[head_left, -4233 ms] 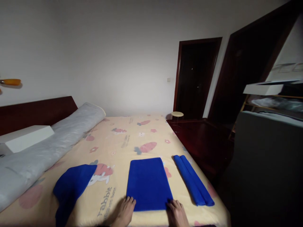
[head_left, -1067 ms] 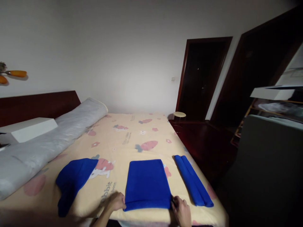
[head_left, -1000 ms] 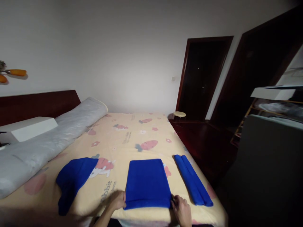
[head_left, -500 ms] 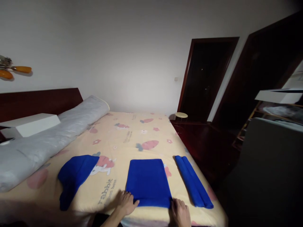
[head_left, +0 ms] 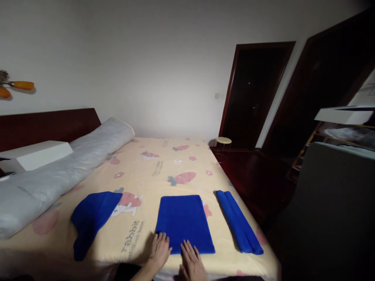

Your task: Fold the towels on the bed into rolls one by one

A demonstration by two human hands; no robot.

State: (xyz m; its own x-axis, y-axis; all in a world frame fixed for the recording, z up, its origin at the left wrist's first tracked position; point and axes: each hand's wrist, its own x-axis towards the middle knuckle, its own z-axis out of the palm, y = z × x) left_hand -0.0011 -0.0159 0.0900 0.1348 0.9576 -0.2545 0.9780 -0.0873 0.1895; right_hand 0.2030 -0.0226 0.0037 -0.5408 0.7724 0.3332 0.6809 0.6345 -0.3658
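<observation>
A flat blue cloth (head_left: 183,218), a towel by its look, lies spread on the bed in front of me. On its near left corner rests my left hand (head_left: 160,249), fingers laid on the fabric. My right hand (head_left: 192,259) is open, its outstretched fingertips flat on the near edge, a little right of the left hand. Two long blue rolls of cloth (head_left: 238,222) lie side by side to the right, apart from my hands. To the left, a crumpled blue cloth (head_left: 93,218) is loosely heaped.
The bed (head_left: 152,164) has a cream sheet with carrot and rabbit prints. Along its left side lies a grey rolled bedding bundle (head_left: 88,150), with a white box (head_left: 43,154) by the headboard (head_left: 52,123). A round stool (head_left: 223,140) stands beyond the far right corner.
My right hand has left the blue cloth's near right corner and moved left along the near edge, its fingers now flat. My left hand stays at the near left corner.
</observation>
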